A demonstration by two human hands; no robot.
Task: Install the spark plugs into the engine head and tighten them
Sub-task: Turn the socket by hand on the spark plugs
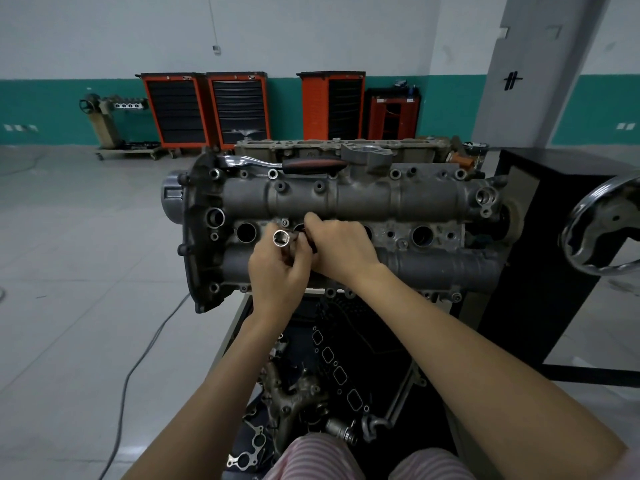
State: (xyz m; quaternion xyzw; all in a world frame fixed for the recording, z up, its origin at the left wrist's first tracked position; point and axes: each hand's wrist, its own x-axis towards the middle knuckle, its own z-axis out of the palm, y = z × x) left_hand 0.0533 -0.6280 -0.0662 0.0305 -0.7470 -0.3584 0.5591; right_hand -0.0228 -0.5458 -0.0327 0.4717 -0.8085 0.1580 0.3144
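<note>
The engine head (346,199) sits on a stand at the middle of the view, its row of round plug holes facing up. Over the second hole from the left, both hands meet, touching each other. The left hand (278,268) curls around a shiny metal socket (281,238), whose open end points up toward the camera. The right hand (341,245) grips a dark object beside the socket; what it is cannot be told. A ratchet (287,163) with a black and red handle lies along the far edge of the head. Orange tool cabinets (204,109) stand against the back wall. A steel handwheel (602,226) is at right.
</note>
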